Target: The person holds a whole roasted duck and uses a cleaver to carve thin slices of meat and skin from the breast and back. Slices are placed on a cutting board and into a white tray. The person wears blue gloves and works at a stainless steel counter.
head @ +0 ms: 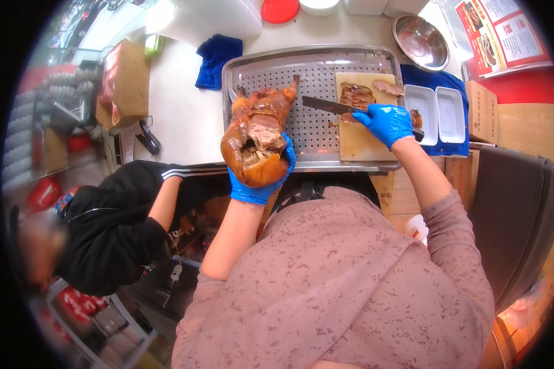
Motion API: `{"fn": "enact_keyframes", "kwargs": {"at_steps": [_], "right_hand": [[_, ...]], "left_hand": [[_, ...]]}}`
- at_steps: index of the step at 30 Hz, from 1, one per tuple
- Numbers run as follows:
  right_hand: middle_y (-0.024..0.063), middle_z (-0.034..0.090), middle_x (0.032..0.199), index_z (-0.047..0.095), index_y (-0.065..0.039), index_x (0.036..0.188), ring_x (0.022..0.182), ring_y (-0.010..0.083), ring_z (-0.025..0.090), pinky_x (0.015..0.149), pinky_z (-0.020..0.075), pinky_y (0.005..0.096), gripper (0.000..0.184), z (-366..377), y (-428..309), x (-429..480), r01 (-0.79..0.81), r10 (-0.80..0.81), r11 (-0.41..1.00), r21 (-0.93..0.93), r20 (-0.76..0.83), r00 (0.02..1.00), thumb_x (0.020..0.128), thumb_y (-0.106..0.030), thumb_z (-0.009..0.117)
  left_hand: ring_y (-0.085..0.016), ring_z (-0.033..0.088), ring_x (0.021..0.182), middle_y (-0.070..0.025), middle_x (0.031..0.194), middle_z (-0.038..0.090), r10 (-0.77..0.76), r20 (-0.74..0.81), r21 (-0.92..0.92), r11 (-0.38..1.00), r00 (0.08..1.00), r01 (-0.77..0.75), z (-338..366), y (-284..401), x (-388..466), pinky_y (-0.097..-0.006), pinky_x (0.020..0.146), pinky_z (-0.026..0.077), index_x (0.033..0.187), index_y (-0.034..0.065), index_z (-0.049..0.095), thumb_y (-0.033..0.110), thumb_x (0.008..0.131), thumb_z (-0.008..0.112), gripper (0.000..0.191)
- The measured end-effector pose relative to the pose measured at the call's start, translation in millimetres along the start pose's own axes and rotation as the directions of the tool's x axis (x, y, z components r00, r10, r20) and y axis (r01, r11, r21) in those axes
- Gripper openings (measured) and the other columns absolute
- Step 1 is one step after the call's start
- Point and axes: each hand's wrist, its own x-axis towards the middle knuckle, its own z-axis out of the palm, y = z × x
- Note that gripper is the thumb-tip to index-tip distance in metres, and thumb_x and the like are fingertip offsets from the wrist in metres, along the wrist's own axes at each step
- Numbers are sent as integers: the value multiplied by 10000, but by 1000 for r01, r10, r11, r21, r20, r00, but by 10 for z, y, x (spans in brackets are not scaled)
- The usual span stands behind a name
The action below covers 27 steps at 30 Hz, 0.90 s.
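Note:
A glossy brown roast bird (265, 124), cut open with pale meat showing, rests in my left hand (258, 189), gloved in blue, over the left part of a perforated metal tray (311, 69). My right hand (390, 121), also in a blue glove, grips a knife (325, 105) by its handle, the dark blade pointing left. Beneath the knife lies a pale cutting board (367, 145) on the tray's right side. Sliced roast meat (358, 94) sits on the board, with another slice (387, 87) at its upper right.
White plastic trays (450, 115) stand on a blue cloth at right, one holding a piece of meat. A steel bowl (420, 42) is behind them. Another blue cloth (218, 60) and a cardboard box (128, 83) lie left. A person in black (115, 221) is close at left.

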Motion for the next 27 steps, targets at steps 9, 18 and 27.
{"fn": "enact_keyframes", "kwargs": {"at_steps": [9,18,27], "right_hand": [[167,694,788,691,-107,786,742,360,677,661,534,451,515,35,-82,-65,-178,180,982,60,-25,983,835,-615,619],[176,683,802,672,-91,908,793,372,668,694,527,453,427,-421,-180,7,-209,200,897,390,62,978,937,-496,539],[180,691,910,682,-105,1051,827,376,661,723,526,467,369,-386,-1310,379,296,-248,876,382,-170,954,983,-411,486]], "left_hand": [[-272,571,1136,-101,1248,570,-153,26,-523,840,988,144,51,-65,-24,-458,959,518,1337,142,458,443,1006,434,448],[-221,542,1152,-41,1233,573,-103,2,-453,887,995,93,-37,108,-38,-355,974,479,1274,159,491,353,898,594,435],[-247,557,1138,-47,1269,565,-164,109,-864,471,980,175,95,-93,-21,-431,889,529,1326,207,478,547,922,485,528]]}}
